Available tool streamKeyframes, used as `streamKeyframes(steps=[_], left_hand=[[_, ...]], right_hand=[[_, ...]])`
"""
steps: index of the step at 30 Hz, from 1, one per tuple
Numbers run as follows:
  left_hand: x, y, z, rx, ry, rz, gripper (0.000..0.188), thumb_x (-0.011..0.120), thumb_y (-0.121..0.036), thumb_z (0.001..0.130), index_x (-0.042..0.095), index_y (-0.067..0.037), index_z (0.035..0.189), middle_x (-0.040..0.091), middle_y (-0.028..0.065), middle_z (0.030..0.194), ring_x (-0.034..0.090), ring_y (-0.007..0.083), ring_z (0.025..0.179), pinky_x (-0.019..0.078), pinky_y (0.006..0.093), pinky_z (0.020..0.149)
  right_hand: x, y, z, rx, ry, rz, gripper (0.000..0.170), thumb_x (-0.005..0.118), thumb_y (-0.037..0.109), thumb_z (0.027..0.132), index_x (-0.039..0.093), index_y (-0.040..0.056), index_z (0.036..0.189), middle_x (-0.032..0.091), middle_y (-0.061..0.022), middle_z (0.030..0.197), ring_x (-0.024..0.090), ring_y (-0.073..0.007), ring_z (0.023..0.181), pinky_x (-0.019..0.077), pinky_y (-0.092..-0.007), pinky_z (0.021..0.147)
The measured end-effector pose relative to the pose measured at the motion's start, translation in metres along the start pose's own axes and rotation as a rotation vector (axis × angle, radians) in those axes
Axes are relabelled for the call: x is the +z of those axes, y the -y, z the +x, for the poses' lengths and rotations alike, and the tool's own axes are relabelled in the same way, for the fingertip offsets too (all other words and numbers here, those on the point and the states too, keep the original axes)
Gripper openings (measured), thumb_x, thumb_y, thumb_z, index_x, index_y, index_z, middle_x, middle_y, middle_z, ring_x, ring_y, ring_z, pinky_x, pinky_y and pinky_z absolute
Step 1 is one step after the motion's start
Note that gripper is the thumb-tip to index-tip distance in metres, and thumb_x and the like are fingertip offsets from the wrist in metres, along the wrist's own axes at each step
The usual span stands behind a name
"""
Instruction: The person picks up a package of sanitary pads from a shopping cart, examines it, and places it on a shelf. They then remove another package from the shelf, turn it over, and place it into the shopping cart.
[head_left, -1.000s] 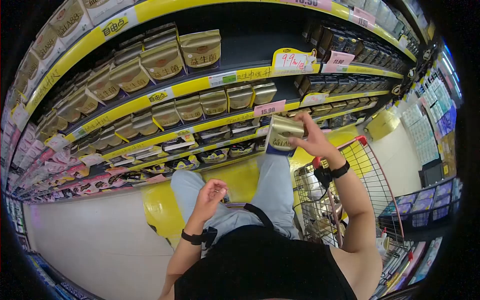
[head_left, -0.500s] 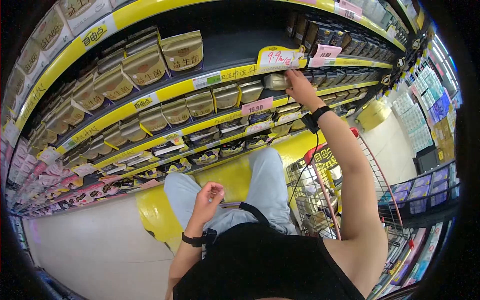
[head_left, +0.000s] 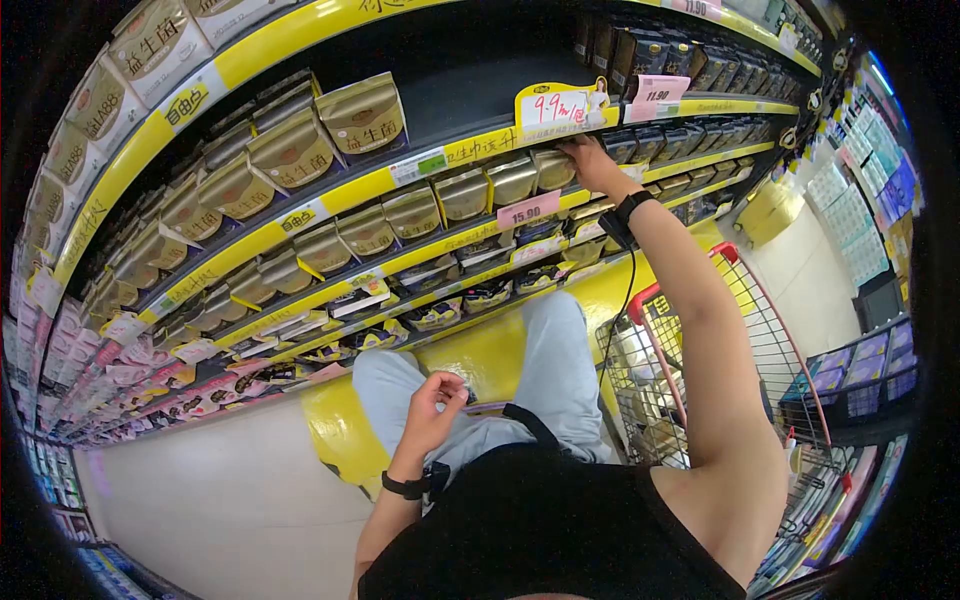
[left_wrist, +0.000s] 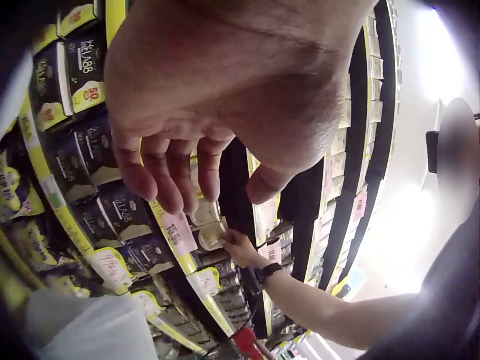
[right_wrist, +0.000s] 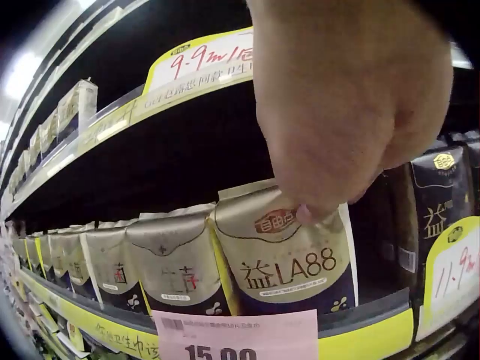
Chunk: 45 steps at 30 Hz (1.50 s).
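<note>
A gold and dark blue package (head_left: 553, 170) stands upright at the right end of a row of similar packs (head_left: 464, 194), on the shelf below the handwritten 9.9 sign. My right hand (head_left: 592, 163) grips it at its right side. In the right wrist view the thumb of my right hand (right_wrist: 337, 112) presses on the upper front of the package (right_wrist: 289, 262); the other fingers are hidden. My left hand (head_left: 432, 412) hangs above my lap with loosely curled fingers, holding nothing; in the left wrist view the left hand (left_wrist: 217, 90) shows its palm.
A wire shopping cart with red trim (head_left: 733, 250) holds several packs at my right. Dark boxes (head_left: 640, 55) stand right of the gold packs. Yellow shelf edges carry price tags, such as the pink 15.90 tag (head_left: 529, 211). A cable hangs from my right wrist.
My right hand has carried the gold package from above my knee up to the shelf and into the row's right end. My left hand has stayed about where it was.
</note>
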<state>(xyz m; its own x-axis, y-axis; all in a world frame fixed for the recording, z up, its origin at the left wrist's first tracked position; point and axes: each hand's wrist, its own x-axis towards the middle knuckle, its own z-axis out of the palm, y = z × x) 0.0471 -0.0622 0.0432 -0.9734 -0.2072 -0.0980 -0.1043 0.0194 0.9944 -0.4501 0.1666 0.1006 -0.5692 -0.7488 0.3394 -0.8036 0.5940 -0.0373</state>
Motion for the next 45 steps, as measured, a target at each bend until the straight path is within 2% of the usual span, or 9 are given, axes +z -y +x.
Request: streamKeyframes(steps=[11, 19, 23, 24, 27, 30, 34, 38, 45], left_hand=[[0.007, -0.002, -0.005, 0.031, 0.054, 0.105, 0.019, 0.069, -0.011, 0.092, 0.062, -0.002, 0.107, 0.066, 0.0044, 0.093, 0.062, 0.0113, 0.084, 0.0492, 0.0260, 0.073], [0.009, 0.002, -0.005, 0.022, 0.089, 0.075, 0.018, 0.068, -0.010, 0.093, 0.061, -0.002, 0.107, 0.065, 0.0042, 0.095, 0.061, 0.0119, 0.086, 0.0492, 0.0268, 0.076], [0.009, 0.005, -0.005, 0.015, 0.089, 0.061, 0.018, 0.068, -0.010, 0.092, 0.062, -0.002, 0.106, 0.065, 0.0039, 0.093, 0.061, 0.0114, 0.083, 0.0490, 0.0264, 0.074], [0.010, 0.006, -0.006, 0.002, 0.083, 0.051, 0.017, 0.068, -0.010, 0.092, 0.062, -0.002, 0.106, 0.066, 0.0039, 0.093, 0.061, 0.0112, 0.084, 0.0490, 0.0265, 0.075], [0.012, 0.011, -0.005, -0.040, 0.095, 0.030, 0.017, 0.067, -0.009, 0.092, 0.062, -0.002, 0.107, 0.066, 0.0038, 0.093, 0.061, 0.0109, 0.086, 0.0488, 0.0267, 0.077], [0.017, 0.023, -0.001, -0.068, 0.169, -0.004, 0.016, 0.066, -0.008, 0.093, 0.062, -0.003, 0.108, 0.066, 0.0042, 0.097, 0.061, 0.0112, 0.090, 0.0485, 0.0267, 0.081], [0.030, 0.028, 0.011, -0.105, 0.282, -0.030, 0.016, 0.065, -0.007, 0.093, 0.061, -0.002, 0.108, 0.065, 0.0047, 0.101, 0.061, 0.0116, 0.092, 0.0479, 0.0263, 0.082], [0.045, 0.016, 0.026, -0.109, 0.368, -0.010, 0.017, 0.065, -0.008, 0.093, 0.061, -0.002, 0.108, 0.065, 0.0045, 0.099, 0.060, 0.0117, 0.092, 0.0472, 0.0262, 0.083], [0.059, 0.004, 0.034, -0.046, 0.444, 0.086, 0.018, 0.066, -0.008, 0.092, 0.060, -0.001, 0.107, 0.065, 0.0052, 0.097, 0.059, 0.0123, 0.088, 0.0479, 0.0272, 0.079]], right_hand=[[-0.003, 0.002, 0.005, 0.075, 0.164, 0.201, 0.061, 0.067, 0.003, 0.080, 0.052, 0.0027, 0.139, 0.052, -0.0257, 0.139, 0.045, -0.0419, 0.132, 0.0414, -0.0449, 0.110], [-0.019, 0.009, -0.018, 0.105, -0.012, 0.144, 0.083, 0.070, 0.003, 0.079, 0.030, -0.0002, 0.151, 0.037, -0.0285, 0.150, 0.034, -0.0441, 0.141, 0.0349, -0.0454, 0.116], [-0.049, 0.016, -0.062, 0.220, 0.033, 0.200, 0.073, 0.074, 0.017, 0.082, 0.040, -0.0004, 0.144, 0.045, -0.0281, 0.141, 0.045, -0.0472, 0.130, 0.0394, -0.0464, 0.110], [-0.065, 0.017, -0.073, 0.239, 0.115, 0.227, 0.071, 0.074, 0.025, 0.085, 0.043, -0.0004, 0.143, 0.050, -0.0256, 0.138, 0.050, -0.0422, 0.127, 0.0459, -0.0451, 0.103], [-0.120, 0.045, -0.118, 0.660, 0.145, 1.110, 0.057, 0.055, 0.042, 0.101, 0.047, 0.0023, 0.142, 0.064, -0.0154, 0.123, 0.068, -0.0216, 0.095, 0.0570, -0.0362, 0.081], [-0.178, 0.043, -0.174, 0.646, 0.175, 1.523, 0.060, 0.041, 0.052, 0.105, 0.047, 0.0041, 0.142, 0.068, -0.0107, 0.114, 0.069, -0.0159, 0.085, 0.0561, -0.0260, 0.072], [-0.223, 0.035, -0.248, 0.702, -0.075, 1.412, 0.055, 0.041, 0.047, 0.107, 0.051, 0.0056, 0.140, 0.069, -0.0035, 0.102, 0.067, -0.0112, 0.078, 0.0530, -0.0195, 0.064], [-0.237, 0.013, -0.330, 1.032, -0.164, 1.241, 0.041, 0.049, 0.035, 0.106, 0.059, 0.0039, 0.130, 0.069, -0.0034, 0.103, 0.068, -0.0118, 0.081, 0.0542, -0.0212, 0.068], [-0.151, -0.021, -0.475, 1.437, 0.105, 0.771, 0.042, 0.061, 0.043, 0.095, 0.068, 0.0030, 0.106, 0.068, -0.0053, 0.100, 0.063, -0.0166, 0.093, 0.0536, -0.0345, 0.080]])
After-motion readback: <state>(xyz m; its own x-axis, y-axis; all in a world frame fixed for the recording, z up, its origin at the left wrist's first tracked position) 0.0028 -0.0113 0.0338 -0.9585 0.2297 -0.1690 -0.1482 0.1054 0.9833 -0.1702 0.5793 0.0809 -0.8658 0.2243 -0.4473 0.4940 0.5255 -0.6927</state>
